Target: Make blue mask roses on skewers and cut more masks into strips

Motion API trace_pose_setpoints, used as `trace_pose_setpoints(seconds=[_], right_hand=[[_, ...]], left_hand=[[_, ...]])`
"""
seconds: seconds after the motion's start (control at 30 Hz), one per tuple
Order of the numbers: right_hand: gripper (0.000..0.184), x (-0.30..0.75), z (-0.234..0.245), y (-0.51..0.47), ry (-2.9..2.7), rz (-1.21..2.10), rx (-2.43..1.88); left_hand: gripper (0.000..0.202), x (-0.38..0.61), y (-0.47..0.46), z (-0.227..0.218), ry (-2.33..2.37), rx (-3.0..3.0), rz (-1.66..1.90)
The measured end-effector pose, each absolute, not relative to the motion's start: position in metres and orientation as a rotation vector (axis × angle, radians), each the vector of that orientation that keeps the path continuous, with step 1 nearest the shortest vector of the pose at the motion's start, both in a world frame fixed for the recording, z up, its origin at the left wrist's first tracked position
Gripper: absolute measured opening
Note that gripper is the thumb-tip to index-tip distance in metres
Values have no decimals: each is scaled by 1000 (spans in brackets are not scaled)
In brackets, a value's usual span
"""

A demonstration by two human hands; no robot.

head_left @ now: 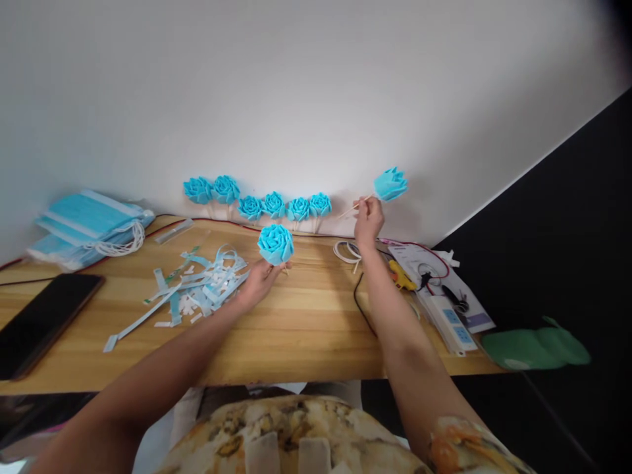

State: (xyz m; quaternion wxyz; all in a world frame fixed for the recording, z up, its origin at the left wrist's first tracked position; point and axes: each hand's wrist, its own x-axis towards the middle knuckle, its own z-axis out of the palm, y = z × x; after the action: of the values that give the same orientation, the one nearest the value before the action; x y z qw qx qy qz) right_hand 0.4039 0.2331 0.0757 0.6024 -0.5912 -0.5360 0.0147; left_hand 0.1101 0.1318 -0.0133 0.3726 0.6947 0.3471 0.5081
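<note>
My left hand is closed on the stick of a blue handmade flower, whose layered petals face up over the middle of the table. Out to the right and higher, my right hand pinches the thin wooden stick of another blue flower. That bloom tilts to the right, close to the wall. Between and behind my hands, several similar blue flowers stand in a row along the wall on sticks. Blue and white strips of cut scraps lie beside my left hand.
Folded blue face masks are stacked at the back left, with a black phone in front. At right lie a yellow glue gun, a power strip, papers and cables. A green bottle-shaped object sits at the table's right edge.
</note>
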Motion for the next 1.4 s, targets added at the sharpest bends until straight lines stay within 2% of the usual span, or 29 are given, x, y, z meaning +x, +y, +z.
trace_pose_setpoints(seconds=[0.1, 0.37, 0.73, 0.97, 1.27, 1.4], right_hand=[[32, 375, 69, 194, -1464, 154, -1167], [39, 306, 21, 137, -1840, 229, -1139], [23, 286, 31, 132, -1846, 382, -1089], [36, 273, 36, 127, -1803, 322, -1050], [26, 255, 35, 131, -1779, 136, -1020], [23, 260, 31, 143, -1761, 186, -968]], left_hand=[[39, 111, 131, -13, 903, 1764, 1310], [39, 108, 136, -13, 955, 1802, 1438], [37, 112, 131, -8, 938, 1746, 1414], [50, 109, 132, -1, 1061, 1714, 1445], [43, 110, 128, 4, 1017, 1692, 1416], [37, 109, 132, 5, 1032, 1653, 1398]])
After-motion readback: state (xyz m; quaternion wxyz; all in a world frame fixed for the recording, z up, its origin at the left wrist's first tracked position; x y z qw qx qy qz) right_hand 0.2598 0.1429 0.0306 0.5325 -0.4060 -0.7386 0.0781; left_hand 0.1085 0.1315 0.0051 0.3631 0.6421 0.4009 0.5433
